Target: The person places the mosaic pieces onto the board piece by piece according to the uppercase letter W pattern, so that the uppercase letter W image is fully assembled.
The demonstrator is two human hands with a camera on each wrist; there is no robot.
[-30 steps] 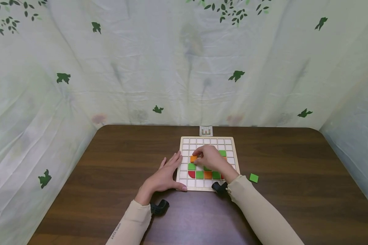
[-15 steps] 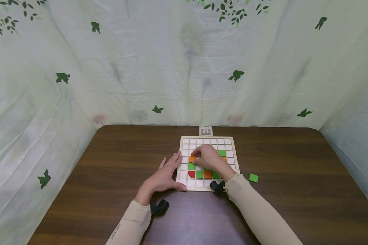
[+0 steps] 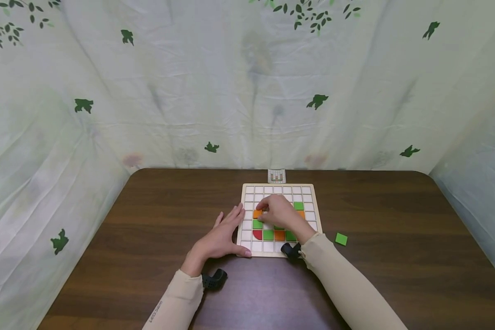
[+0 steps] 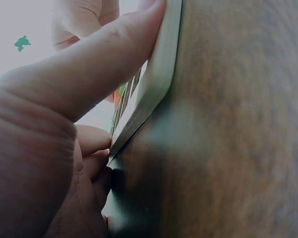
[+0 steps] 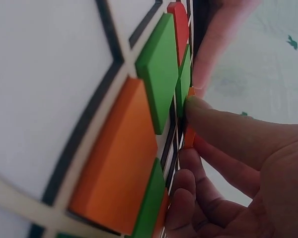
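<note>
A square board with a pale wooden rim and white grid cells lies on the table. My left hand rests against its left side, fingers fairly straight along the edge and thumb at the near-left corner. With thumb and forefinger, my right hand pinches an orange square tile at a left-side cell, just beyond a green tile. A red rounded tile sits nearer me, in a row with green and orange tiles. The right hand hides the board's middle.
A loose green square tile lies on the brown table, right of the board. Behind the board lies a small patterned card. A pale leaf-print curtain hangs beyond the table.
My right hand has shifted slightly left with the orange tile, which now lines up above the green one. My left hand has stayed in place.
</note>
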